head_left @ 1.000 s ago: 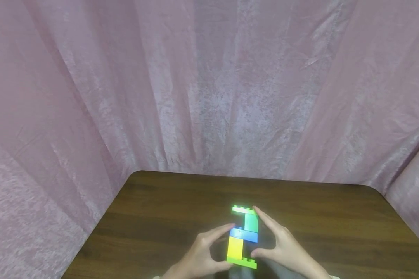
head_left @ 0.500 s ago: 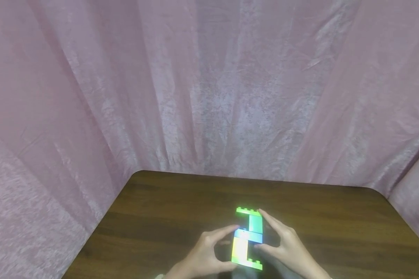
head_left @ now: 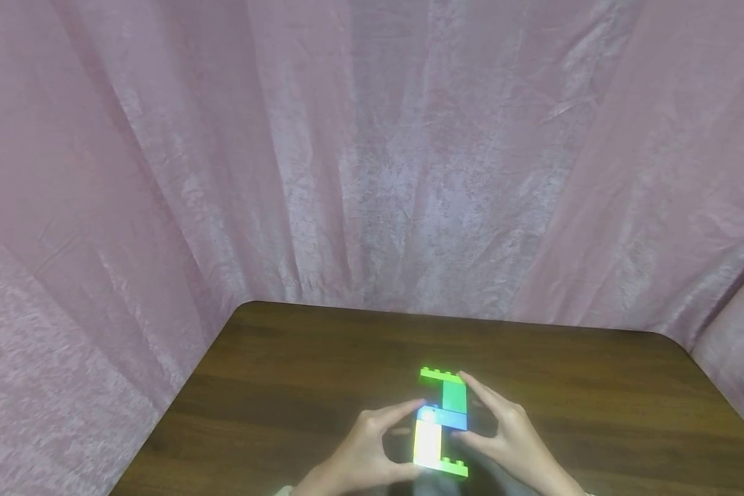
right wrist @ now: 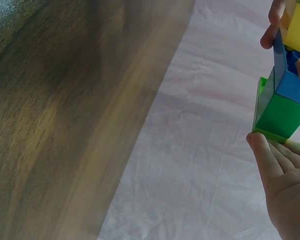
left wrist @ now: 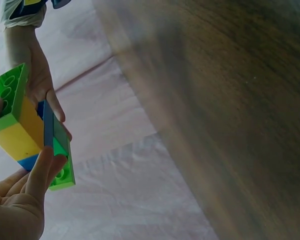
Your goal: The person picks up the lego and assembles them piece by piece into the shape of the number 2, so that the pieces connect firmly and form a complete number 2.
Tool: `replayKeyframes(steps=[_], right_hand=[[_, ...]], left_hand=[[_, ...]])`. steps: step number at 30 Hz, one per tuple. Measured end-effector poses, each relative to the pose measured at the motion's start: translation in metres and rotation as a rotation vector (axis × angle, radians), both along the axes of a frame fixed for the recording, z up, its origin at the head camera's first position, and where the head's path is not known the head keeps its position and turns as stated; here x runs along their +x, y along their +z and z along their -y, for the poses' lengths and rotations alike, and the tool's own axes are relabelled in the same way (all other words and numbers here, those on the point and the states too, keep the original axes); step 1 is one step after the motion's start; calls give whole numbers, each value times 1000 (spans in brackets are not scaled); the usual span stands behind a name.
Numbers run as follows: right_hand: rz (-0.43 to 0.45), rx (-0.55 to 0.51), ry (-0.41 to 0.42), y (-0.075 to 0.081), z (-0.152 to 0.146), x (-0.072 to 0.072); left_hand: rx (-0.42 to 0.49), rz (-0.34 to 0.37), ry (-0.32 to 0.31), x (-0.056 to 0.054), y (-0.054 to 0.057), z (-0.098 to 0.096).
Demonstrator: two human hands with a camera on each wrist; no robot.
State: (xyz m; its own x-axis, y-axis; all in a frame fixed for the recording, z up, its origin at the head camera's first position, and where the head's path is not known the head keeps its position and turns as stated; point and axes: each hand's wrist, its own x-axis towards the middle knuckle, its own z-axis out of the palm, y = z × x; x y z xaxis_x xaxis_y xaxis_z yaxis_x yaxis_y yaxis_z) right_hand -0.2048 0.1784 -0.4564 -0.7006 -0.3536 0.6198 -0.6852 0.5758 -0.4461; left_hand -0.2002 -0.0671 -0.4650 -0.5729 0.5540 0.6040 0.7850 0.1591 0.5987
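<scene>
Between my two hands is a zigzag stack of joined toy building bricks. From the top in the head view come a light green brick (head_left: 437,375), a darker green one (head_left: 455,397), a blue one (head_left: 452,419), a yellow one (head_left: 427,444) and a light green one (head_left: 455,469). My left hand (head_left: 359,451) grips the left side, thumb at the lowest brick and fingers at the blue one. With the right hand (head_left: 510,437) I hold the upper half, fingertips at the top brick, thumb under the blue one. Hollow undersides of light green (left wrist: 8,92) show in the left wrist view.
A dark brown wooden table (head_left: 310,372) lies beneath the hands. Pink velvety curtain (head_left: 397,172) hangs behind it and at both sides. Pale cloth (right wrist: 180,160) borders the table edge in the right wrist view.
Within the head view, the stack and both hands have shifted slightly right. My right thumb has moved up from near the lowest brick to the blue brick's underside.
</scene>
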Motion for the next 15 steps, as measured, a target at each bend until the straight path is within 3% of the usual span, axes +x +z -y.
replayKeyframes(steps=[5, 15], right_hand=[[19, 13, -9, -2, 1, 0], [12, 7, 7, 1, 2, -6]], left_hand=[[-3, -67, 4, 0, -1, 1], [4, 8, 7, -2, -1, 1]])
